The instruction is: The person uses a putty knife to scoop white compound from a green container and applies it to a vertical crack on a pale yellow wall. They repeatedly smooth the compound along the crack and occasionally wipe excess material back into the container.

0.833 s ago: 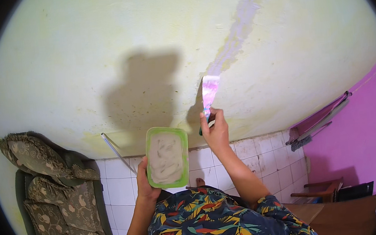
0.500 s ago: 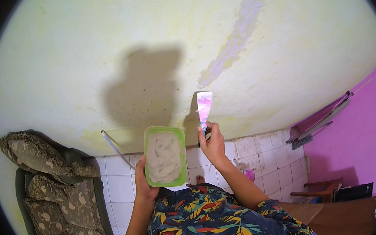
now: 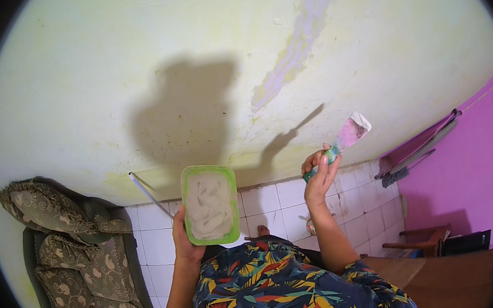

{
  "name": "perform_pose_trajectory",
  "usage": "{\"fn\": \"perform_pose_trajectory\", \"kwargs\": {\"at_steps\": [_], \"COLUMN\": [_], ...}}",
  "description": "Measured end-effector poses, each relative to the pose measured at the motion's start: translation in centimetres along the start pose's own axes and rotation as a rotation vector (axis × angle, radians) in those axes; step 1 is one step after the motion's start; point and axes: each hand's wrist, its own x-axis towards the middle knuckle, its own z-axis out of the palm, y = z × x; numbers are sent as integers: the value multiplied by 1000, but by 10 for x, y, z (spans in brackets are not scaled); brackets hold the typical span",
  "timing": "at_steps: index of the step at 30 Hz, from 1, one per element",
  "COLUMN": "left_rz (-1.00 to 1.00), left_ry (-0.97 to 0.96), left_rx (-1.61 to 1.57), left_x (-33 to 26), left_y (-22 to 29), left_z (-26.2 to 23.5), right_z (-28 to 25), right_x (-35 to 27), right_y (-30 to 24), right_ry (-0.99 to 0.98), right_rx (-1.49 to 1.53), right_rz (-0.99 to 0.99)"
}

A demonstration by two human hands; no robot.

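Pale yellow-green wall point(image 3: 92, 68) fills most of the view. Brown floral sofa point(image 3: 81, 277) at left, on white tile floor point(image 3: 158, 250). Down the upper wall runs a slanting lilac-grey strip point(image 3: 290, 50), ragged-edged, narrowing to a point at its lower end; bare wall below that point.

Green tub point(image 3: 207, 170), rectangular, in front of the wall's foot and well below the strip. Left hand point(image 3: 187, 238) grips it at its lower left side; fingers underneath are hidden. Grey-beige paste point(image 3: 209, 207) inside, its surface ridged and smeared.

Right hand point(image 3: 319, 181) is closed round the handle of a scraper point(image 3: 347, 137), out to the right of the tub. Blade points up and right, apart from the wall; its shadow falls on the wall to the left. Smallest item: whitish dab point(image 3: 362, 121) at the blade's end.

Step, as I judge it: filling the strip, between strokes, blade off the surface. Next move seems to call for bringing the blade's edge flat to the strip's lower end, with light, even pressure and the tub kept level.
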Motion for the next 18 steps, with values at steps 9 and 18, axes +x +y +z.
{"fn": "perform_pose_trajectory", "kwargs": {"at_steps": [9, 18], "left_rz": [-49, -29], "left_ry": [5, -12], "left_rx": [61, 69], "left_x": [11, -6], "left_y": [-11, -6], "left_z": [3, 15], "right_z": [4, 14], "right_x": [34, 46], "right_y": [53, 74], "right_ry": [149, 102], "right_rx": [-307, -280], "right_rz": [-49, -51]}}
